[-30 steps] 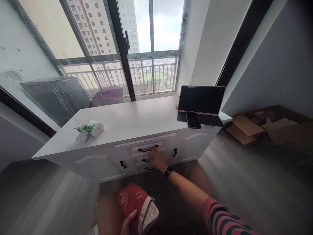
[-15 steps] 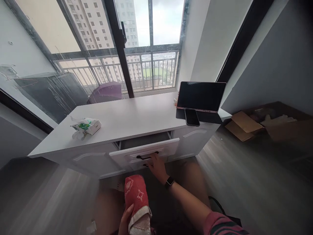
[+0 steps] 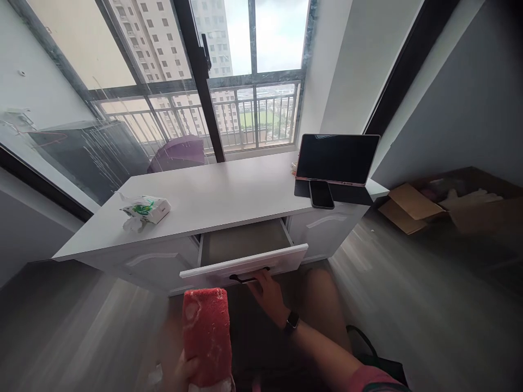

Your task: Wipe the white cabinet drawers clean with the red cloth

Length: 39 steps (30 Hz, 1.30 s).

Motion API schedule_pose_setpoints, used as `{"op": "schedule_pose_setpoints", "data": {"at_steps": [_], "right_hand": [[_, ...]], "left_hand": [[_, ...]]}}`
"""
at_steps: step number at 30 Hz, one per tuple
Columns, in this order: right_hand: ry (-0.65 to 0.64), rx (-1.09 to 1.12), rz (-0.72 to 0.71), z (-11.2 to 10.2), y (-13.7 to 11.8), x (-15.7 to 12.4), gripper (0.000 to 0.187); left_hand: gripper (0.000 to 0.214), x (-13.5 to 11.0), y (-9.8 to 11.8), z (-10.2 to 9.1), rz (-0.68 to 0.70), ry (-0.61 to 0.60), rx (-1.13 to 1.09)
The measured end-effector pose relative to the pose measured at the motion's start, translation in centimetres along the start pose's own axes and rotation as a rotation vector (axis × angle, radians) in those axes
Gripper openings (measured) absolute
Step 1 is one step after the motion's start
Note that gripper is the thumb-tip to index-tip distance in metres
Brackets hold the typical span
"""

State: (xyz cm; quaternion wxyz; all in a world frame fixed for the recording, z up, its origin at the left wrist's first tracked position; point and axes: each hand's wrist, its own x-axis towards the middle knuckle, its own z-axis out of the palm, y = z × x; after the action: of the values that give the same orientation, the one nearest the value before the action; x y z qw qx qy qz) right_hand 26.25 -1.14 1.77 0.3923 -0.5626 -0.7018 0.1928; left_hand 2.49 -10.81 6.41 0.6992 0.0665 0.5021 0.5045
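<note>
Drawer (image 3: pixel 245 263) open, right hand (image 3: pixel 267 291) curled round its handle (image 3: pixel 244 279).
Left hand (image 3: pixel 184 372) grips a red towel (image 3: pixel 206 332); hauled further one-handed, the drawer could come right out and drop.

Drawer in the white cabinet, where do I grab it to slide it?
Take the black handle in the middle of the front of the drawer, coming from the front and hooking it from below, as the right hand does. It is a level bar standing off the front, so it can probably be hooked easily. The left hand grips the red towel.
</note>
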Motion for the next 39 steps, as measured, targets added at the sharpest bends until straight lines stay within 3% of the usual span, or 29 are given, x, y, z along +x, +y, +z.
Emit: {"op": "schedule_pose_setpoints", "data": {"at_steps": [3, 11, 15, 19, 23, 27, 30, 32, 35, 39], "right_hand": [[-0.018, 0.008, 0.014, -0.5, -0.3, -0.8, 0.017], [-0.099, 0.052, 0.04, -1.6, -1.2, -3.3, 0.015], [-0.135, 0.107, 0.065, -1.9, -1.6, -5.0, 0.016], [-0.163, 0.142, 0.099, -2.1, -1.9, -6.3, 0.015], [-0.173, 0.122, 0.097, -2.1, -1.9, -6.8, 0.014], [-0.187, 0.101, 0.071, -2.5, -1.9, -6.8, 0.017], [-0.185, 0.104, 0.072, -2.8, -2.1, -6.7, 0.016], [-0.188, 0.089, 0.072, -2.9, -2.2, -6.6, 0.016], [-0.198, 0.073, 0.056, -3.1, -2.2, -6.5, 0.017], [-0.191, 0.062, 0.043, -3.0, -1.9, -6.4, 0.018]], "left_hand": [[0.058, -0.8, 1.1, 0.8, 0.073, -0.033, 0.023], [0.05, -1.5, 4.3, 4.0, 0.051, -0.178, 0.156], [0.046, -3.0, 5.6, 7.0, 0.042, -0.151, 0.242], [0.046, -4.1, 7.2, 10.7, 0.121, -0.161, 0.347], [0.045, -2.8, 9.4, 14.5, 0.25, -0.312, 0.676], [0.03, 0.3, 10.8, 19.1, 0.572, -0.577, 1.22], [0.024, 3.7, 9.9, 21.9, 0.875, -0.694, 1.635], [0.024, 6.3, 8.3, 22.9, 0.94, -0.745, 1.774], [0.026, 9.9, 5.2, 23.0, 0.845, -0.814, 1.853], [0.031, 12.3, 2.1, 22.1, 0.512, -1.126, 1.736]]}}
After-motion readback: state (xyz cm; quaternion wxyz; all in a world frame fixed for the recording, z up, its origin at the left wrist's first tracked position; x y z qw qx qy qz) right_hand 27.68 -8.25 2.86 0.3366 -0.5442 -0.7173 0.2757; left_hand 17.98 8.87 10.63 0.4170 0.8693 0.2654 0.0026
